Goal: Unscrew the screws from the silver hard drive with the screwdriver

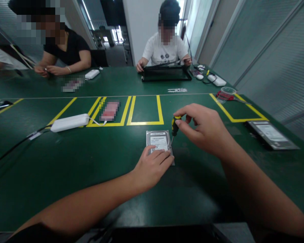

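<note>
A silver hard drive [159, 137] with a white label lies on the green table in front of me. My left hand [152, 165] rests over its near part, fingers bent across the label and thumb at the left side, holding the drive down. Between the thumb and fingers of my right hand [201, 128] is a small black-and-yellow screwdriver [175, 125]. Its shaft points down, slightly tilted, and the tip meets the drive's right edge. The screw under the tip is too small to make out.
Several more hard drives lie in a stack [273, 135] at the right. A white power strip [69, 123] and a phone [110, 111] lie left. Red-handled tools [225, 96] sit by a round clear container [228, 90]. Across the table, a person holds a black frame [167, 74].
</note>
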`<state>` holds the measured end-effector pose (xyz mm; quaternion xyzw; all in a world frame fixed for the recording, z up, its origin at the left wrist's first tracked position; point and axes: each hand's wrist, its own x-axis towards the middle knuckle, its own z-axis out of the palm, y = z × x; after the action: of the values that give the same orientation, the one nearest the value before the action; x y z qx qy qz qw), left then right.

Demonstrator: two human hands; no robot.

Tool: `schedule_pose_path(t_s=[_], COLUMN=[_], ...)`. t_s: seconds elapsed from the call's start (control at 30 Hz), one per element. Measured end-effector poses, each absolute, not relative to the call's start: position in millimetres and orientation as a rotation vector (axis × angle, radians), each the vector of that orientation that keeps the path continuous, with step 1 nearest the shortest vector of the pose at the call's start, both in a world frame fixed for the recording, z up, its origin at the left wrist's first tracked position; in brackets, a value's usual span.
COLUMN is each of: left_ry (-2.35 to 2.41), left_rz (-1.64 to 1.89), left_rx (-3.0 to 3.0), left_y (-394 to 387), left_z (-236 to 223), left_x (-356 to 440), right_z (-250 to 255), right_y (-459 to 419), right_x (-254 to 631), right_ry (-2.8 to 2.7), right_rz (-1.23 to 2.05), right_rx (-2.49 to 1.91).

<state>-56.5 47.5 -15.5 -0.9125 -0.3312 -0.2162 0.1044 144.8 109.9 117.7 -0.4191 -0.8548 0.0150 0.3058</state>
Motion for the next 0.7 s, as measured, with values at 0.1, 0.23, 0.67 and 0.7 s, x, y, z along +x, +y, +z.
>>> schedule_pose_path(t_s=[0.1,0.23,0.67,0.7], left_ry=[-0.966,-0.97,-0.989,-0.987], left_rz=[-0.659,-0.624,-0.581,-0.58], left_rx=[-2.689,-2.687,-2.682,-2.682], left_y=[49.2,49.6,45.5,45.7], left_z=[-15.2,-15.4,-12.4,-13.4], left_x=[-57.6,-56.9,-54.0,-54.1], right_z=[117.7,117.7,119.3,118.6], right_y=[110.1,110.8,108.6,109.4], right_x=[144.8,144.9,144.2,144.1], right_ry=[-2.258,-2.254,-2.25,-2.25], right_rz=[0.049,0.06,0.019,0.033], right_rx=[-1.106,-1.113,-1.148,-1.132])
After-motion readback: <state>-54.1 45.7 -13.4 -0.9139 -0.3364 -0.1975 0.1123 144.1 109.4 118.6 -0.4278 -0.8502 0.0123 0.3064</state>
